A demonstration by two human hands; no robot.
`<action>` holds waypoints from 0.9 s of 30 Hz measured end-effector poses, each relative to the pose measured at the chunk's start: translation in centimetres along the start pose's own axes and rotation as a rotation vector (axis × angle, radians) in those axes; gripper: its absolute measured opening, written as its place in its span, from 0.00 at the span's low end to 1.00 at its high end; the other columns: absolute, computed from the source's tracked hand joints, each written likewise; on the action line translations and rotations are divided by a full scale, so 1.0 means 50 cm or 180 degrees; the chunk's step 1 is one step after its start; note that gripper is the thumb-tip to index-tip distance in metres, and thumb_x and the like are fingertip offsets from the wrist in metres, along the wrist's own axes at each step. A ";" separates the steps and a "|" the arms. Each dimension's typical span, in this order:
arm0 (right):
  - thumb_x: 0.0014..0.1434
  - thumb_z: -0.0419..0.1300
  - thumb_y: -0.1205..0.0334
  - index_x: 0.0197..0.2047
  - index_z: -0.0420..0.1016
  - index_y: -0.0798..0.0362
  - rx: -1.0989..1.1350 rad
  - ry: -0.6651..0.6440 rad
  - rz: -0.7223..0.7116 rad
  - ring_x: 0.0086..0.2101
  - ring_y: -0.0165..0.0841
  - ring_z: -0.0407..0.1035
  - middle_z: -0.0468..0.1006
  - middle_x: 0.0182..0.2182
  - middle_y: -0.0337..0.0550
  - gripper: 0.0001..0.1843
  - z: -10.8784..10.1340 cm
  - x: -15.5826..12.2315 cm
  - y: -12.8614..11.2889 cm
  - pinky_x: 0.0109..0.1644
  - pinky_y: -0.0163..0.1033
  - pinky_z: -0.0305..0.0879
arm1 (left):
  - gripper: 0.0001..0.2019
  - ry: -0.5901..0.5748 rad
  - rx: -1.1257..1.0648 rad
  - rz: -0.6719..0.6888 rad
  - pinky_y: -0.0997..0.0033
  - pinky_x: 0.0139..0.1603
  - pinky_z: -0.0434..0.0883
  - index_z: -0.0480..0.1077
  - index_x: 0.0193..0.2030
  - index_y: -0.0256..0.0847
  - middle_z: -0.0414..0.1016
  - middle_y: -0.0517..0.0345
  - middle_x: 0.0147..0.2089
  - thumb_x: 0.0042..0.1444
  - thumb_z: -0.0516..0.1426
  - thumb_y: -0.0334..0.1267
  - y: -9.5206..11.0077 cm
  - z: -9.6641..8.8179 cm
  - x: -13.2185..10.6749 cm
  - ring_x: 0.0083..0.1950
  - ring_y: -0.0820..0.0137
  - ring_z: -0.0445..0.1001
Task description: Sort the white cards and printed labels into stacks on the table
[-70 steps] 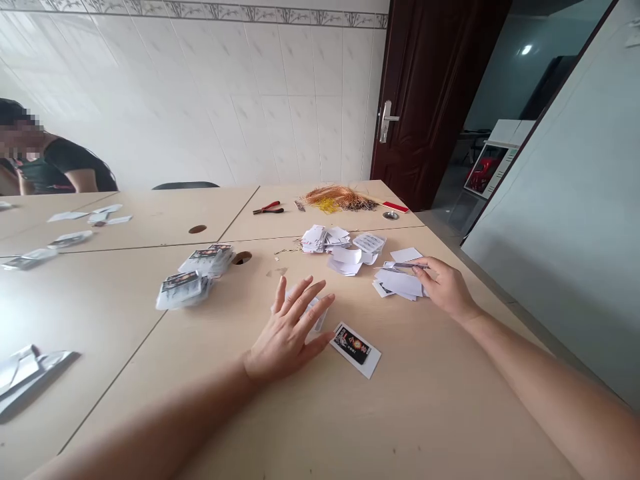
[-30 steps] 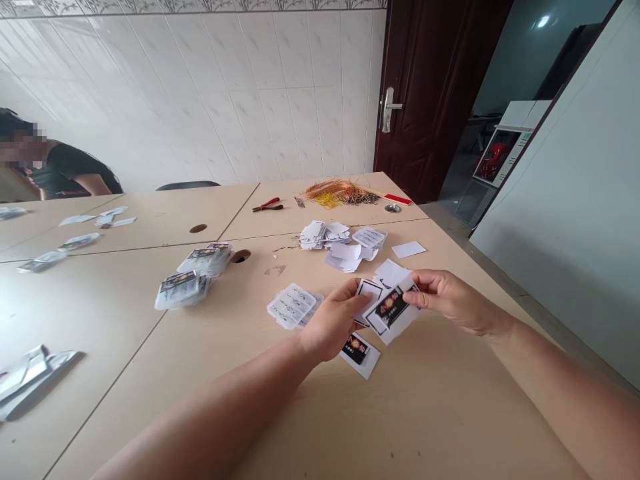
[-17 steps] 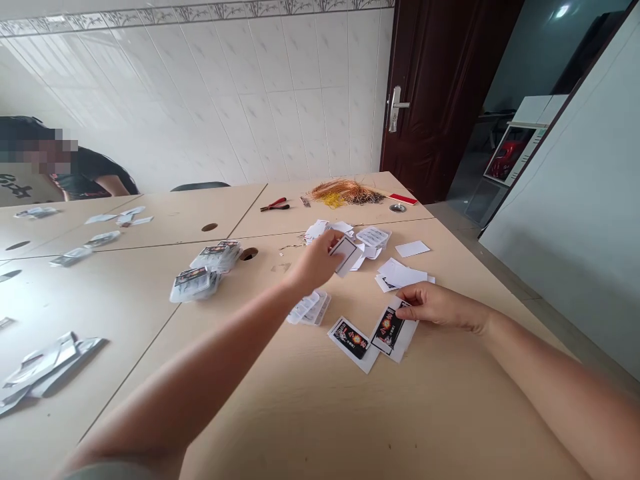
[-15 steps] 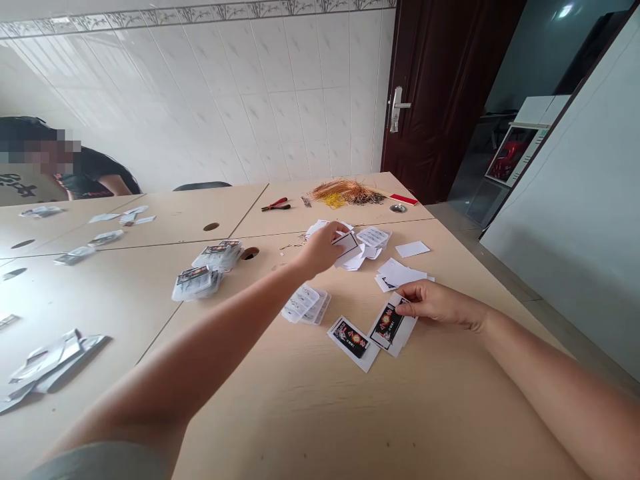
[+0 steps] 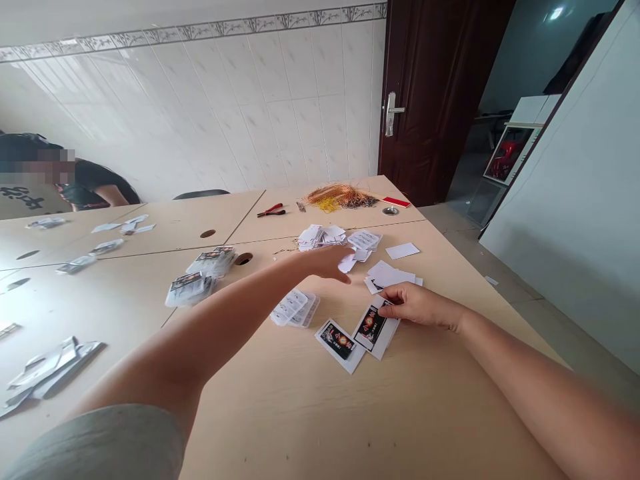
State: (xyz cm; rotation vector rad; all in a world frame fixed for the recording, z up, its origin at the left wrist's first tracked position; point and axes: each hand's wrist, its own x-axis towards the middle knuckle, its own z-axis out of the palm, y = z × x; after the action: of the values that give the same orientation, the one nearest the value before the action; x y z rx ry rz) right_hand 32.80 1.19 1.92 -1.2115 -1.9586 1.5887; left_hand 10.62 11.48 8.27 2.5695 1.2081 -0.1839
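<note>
My left hand (image 5: 331, 262) reaches over the table with thumb and fingers apart, and I see nothing in its grip. Beyond its fingers are a clear plastic box (image 5: 365, 240) and a stack of white cards (image 5: 320, 237). My right hand (image 5: 406, 304) pinches the upper edge of a black printed card (image 5: 373, 325) with a white border. A second printed card (image 5: 339, 341) lies to its left, on a white sheet. Loose white cards (image 5: 393, 275) lie just beyond my right hand. Clear boxes with small contents (image 5: 296, 309) rest below my left forearm.
Filled boxes with black labels (image 5: 190, 288) stand left of my left arm. Pliers (image 5: 271, 211), copper-coloured strands (image 5: 345, 195) and a small metal dish (image 5: 391, 211) lie at the far edge. Silver packets (image 5: 60, 367) lie at left. Another person (image 5: 100, 183) sits at the far left.
My left hand has let go of the black-bordered card it held and come down nearer to me, its fingers spreading. My right hand keeps its pinch. The view has shifted slightly.
</note>
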 end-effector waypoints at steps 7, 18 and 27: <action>0.68 0.63 0.53 0.51 0.77 0.56 -0.0145 0.0055 0.0032 0.47 0.40 0.77 0.80 0.49 0.45 0.16 0.000 0.002 -0.003 0.53 0.51 0.75 | 0.20 -0.0008 0.0042 -0.0213 0.45 0.59 0.75 0.69 0.64 0.41 0.71 0.46 0.65 0.67 0.60 0.42 0.013 0.013 0.001 0.60 0.55 0.75; 0.68 0.62 0.53 0.55 0.76 0.55 -0.0219 0.0126 0.0139 0.46 0.39 0.77 0.79 0.51 0.46 0.17 0.002 0.001 -0.001 0.50 0.49 0.77 | 0.17 0.0497 -0.0064 -0.0748 0.54 0.51 0.79 0.71 0.61 0.41 0.76 0.48 0.57 0.70 0.58 0.43 0.010 -0.040 -0.036 0.51 0.62 0.79; 0.68 0.63 0.51 0.46 0.78 0.56 -0.0358 0.0197 0.0229 0.44 0.37 0.77 0.81 0.44 0.43 0.15 0.006 -0.001 -0.010 0.50 0.49 0.75 | 0.18 0.0124 0.0125 -0.0503 0.51 0.54 0.78 0.70 0.62 0.40 0.75 0.47 0.60 0.68 0.59 0.43 0.043 -0.011 -0.025 0.54 0.59 0.78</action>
State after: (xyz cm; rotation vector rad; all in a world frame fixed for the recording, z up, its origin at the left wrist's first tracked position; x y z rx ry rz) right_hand 32.43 0.96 2.29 -1.3726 -2.0098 1.4731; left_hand 11.46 9.42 9.53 2.5215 1.4365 -0.1939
